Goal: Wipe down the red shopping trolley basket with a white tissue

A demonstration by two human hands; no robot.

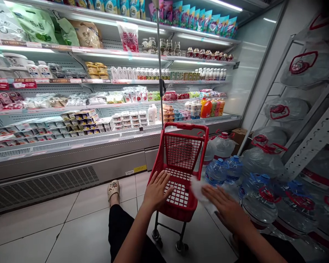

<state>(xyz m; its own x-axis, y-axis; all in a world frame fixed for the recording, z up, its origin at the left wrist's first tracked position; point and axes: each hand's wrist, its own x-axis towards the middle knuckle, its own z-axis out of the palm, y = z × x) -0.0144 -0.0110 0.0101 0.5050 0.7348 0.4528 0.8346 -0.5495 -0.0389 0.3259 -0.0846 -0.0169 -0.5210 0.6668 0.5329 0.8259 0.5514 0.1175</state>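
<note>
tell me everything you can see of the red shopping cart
The red cart looks plastic, with lattice sides, a handle along its far top edge, and dark legs with small wheels. It stands upright on pale floor tiles before a display case. The left hand is over its left side; the right hand, a blurred white cloth-like thing at its fingertips, is by its right rim. Contact is unclear.

Possibly “益多” on the red-white pouch (pixel 128 37)
</note>
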